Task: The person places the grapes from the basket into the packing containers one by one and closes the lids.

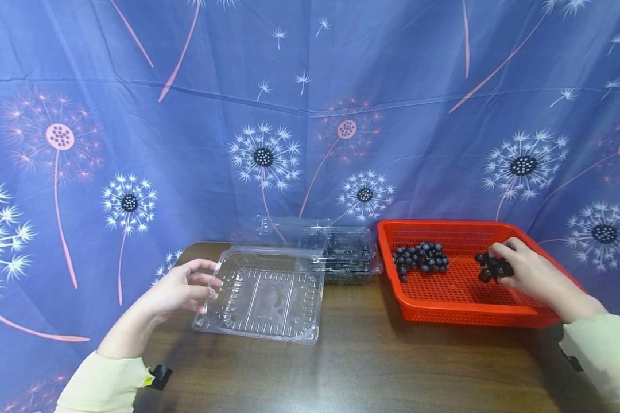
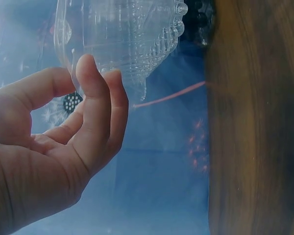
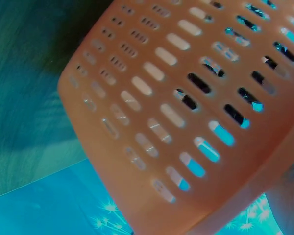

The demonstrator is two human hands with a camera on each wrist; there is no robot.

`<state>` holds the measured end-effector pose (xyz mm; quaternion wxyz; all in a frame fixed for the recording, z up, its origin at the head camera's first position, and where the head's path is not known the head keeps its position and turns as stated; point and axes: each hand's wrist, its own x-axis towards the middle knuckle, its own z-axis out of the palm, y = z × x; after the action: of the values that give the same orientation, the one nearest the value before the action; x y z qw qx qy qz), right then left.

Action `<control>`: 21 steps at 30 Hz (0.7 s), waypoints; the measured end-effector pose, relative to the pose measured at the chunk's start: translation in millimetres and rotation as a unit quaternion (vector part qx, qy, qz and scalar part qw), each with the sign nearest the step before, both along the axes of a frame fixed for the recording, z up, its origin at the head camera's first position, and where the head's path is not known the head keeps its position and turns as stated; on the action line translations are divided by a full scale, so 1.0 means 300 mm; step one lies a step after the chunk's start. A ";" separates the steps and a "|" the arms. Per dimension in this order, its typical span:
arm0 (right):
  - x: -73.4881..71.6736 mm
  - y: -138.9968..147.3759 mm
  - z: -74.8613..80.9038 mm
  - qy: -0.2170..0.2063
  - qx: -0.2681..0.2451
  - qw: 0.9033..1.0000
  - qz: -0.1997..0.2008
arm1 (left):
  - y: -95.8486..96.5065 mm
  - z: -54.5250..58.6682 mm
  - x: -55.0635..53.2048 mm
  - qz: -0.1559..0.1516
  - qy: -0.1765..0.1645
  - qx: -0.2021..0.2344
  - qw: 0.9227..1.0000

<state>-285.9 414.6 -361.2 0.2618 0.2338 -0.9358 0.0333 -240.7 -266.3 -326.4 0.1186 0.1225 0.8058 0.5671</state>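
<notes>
On the left, my left hand [image 1: 178,291] pinches the left edge of an open clear plastic clamshell box [image 1: 276,298], which is tilted up with its ribbed bottom showing. In the left wrist view, thumb and fingers of the left hand [image 2: 83,112] meet at the thin rim of the box [image 2: 117,39]. My right hand [image 1: 532,272] grips a small bunch of dark grapes [image 1: 491,267] inside the red plastic basket [image 1: 475,312]. Another bunch of grapes [image 1: 421,257] lies at the basket's left end. The basket wall [image 3: 137,117] fills the right wrist view and hides the right hand's fingers.
Behind the box, between it and the basket, stand stacked clear boxes [image 1: 350,252] with dark contents. All sits on a brown wooden table [image 1: 361,367]. A blue curtain with dandelion prints [image 1: 310,115] hangs right behind the table.
</notes>
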 end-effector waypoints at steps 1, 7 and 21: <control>0.003 -0.002 0.003 0.004 -0.002 1.000 0.002 | 0.005 -0.003 0.000 -0.001 0.000 0.001 1.000; 0.018 -0.019 0.015 0.023 -0.009 1.000 0.008 | 0.033 -0.022 0.000 -0.014 0.004 0.006 1.000; 0.046 -0.070 0.057 0.070 -0.026 0.996 0.040 | 0.102 -0.047 0.012 -0.024 -0.009 0.023 0.999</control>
<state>-272.2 393.6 -344.0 0.3312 0.2657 -0.9039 0.0512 -237.2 -235.6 -340.6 0.1362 0.1390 0.7881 0.5839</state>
